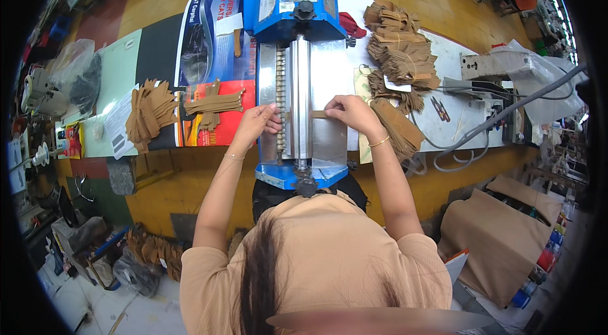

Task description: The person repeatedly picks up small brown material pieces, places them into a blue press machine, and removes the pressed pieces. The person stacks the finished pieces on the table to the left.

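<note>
In front of me stands a blue machine point(294, 15) with a long shiny steel roller point(301, 94) over a metal bed point(330, 139). My right hand point(349, 113), on the roller's right side, pinches the end of a flat brown strip point(318, 114). The strip lies crosswise and runs in at the roller, where its middle is hidden. On the left side, my left hand point(258, 123) has its fingers curled beside a row of small metal rings point(280, 82). A bit of brown shows near its fingertips, but what they hold is unclear.
Bundles of brown strips point(151, 113) lie on the left, with more strips point(215, 102) on a red printed sheet. Piled brown bundles point(399, 50) and flat brown pieces point(397, 126) are on the right. Beyond them are red-handled pliers point(440, 109) and a thick grey cable point(506, 113).
</note>
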The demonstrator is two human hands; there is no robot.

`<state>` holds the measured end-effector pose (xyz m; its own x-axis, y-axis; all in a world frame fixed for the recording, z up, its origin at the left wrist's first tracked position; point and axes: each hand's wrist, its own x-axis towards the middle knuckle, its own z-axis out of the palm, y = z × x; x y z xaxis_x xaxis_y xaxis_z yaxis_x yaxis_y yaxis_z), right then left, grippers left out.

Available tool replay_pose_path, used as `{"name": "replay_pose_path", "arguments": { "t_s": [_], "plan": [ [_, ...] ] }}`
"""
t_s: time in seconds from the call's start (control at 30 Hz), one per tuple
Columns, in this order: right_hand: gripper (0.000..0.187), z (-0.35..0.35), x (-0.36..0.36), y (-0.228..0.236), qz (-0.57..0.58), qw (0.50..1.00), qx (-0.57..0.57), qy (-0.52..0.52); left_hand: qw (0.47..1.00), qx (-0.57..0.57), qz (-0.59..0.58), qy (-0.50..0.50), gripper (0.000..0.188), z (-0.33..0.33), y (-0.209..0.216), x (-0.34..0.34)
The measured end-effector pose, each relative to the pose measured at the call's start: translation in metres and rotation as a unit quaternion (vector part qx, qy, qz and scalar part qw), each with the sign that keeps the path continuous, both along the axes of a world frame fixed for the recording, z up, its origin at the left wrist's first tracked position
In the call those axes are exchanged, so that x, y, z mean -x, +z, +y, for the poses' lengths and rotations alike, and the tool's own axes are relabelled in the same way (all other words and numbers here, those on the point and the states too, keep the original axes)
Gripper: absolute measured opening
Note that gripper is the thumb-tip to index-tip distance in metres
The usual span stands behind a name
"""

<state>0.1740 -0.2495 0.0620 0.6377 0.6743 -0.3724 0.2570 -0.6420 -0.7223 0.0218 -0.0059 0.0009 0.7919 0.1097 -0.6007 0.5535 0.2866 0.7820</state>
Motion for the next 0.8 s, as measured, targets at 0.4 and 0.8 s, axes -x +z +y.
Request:
{"name": "replay_pose_path", "arguments": {
  "t_s": [0.4, 0.8],
  "plan": [
    [0.017, -0.135, -0.018, -0.028, -0.098, 0.962, 0.067, -0.245, 0.998, -0.037, -0.007, 0.041, 0.026, 0.017, 0.002, 0.006],
    [0.015, -0.187, -0.001, -0.101, -0.191, 0.935, 0.1, -0.281, 0.99, -0.096, -0.005, 0.104, 0.024, 0.073, 0.019, 0.036]
  ]
}}
